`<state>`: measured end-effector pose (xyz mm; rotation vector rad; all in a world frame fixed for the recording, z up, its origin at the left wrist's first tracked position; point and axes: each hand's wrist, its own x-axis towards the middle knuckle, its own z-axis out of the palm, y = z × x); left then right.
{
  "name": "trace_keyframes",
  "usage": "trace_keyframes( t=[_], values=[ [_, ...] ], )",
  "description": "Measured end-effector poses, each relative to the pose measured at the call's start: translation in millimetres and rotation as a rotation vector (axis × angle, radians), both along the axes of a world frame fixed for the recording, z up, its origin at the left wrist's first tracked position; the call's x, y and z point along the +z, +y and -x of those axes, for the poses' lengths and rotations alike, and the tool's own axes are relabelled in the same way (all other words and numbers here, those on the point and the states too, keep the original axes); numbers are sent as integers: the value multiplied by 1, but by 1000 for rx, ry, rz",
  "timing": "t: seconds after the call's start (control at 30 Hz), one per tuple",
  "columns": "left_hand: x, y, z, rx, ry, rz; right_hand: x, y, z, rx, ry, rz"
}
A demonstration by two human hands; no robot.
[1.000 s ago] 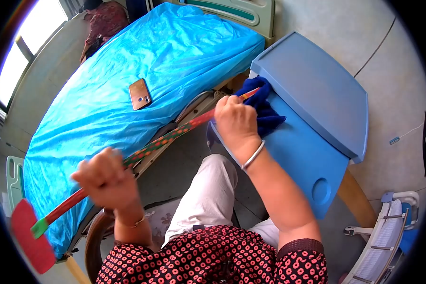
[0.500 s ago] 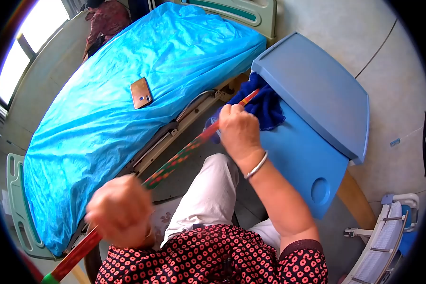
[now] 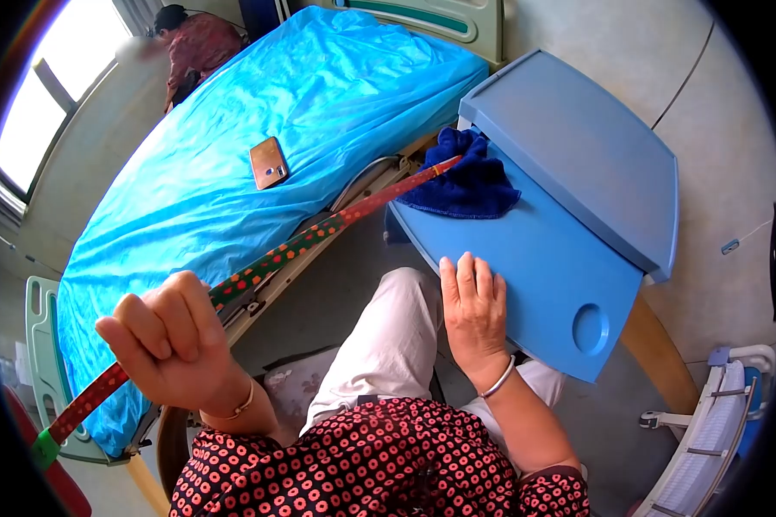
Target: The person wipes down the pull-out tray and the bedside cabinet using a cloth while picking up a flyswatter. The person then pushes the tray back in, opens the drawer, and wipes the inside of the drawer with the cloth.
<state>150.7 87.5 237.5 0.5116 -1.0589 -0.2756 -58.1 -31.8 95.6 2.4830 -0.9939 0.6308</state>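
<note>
My left hand [image 3: 171, 340] is closed around a long stick [image 3: 341, 220] with a red and green flowered pattern. Green tape [image 3: 45, 450] wraps the stick near its lower left end. The thin far tip lies on a crumpled dark blue towel [image 3: 470, 191]. That towel rests on the back corner of a light blue pull-out board [image 3: 547, 267]. My right hand [image 3: 474, 314] is off the stick, its fingers stretched out at the board's near edge.
A grey-blue cabinet top [image 3: 582, 159] overhangs the board. To the left, a bed [image 3: 190, 181] under a bright blue sheet has a phone [image 3: 269, 163] on it. Beyond the bed, a person [image 3: 200, 47] bends near the window. A white-railed frame [image 3: 703, 431] stands at lower right.
My right hand has let go of the stick and come down to the board's edge. My left hand has risen to the left with the stick, whose tip remains at the towel.
</note>
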Motion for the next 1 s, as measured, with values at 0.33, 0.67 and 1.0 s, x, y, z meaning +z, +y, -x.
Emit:
trace_keyframes(
  t=[0.33, 0.67, 1.0],
  values=[
    [-10, 1, -7, -11, 30, 4, -84, 24, 46, 145, -1536, -1822],
    [0, 8, -6, 15, 45, 19, -67, 32, 47, 495, -1723, -1717],
    [-22, -16, -18, 114, -27, -68, -67, 40, 47, 312, -1588, -1539]
  ],
)
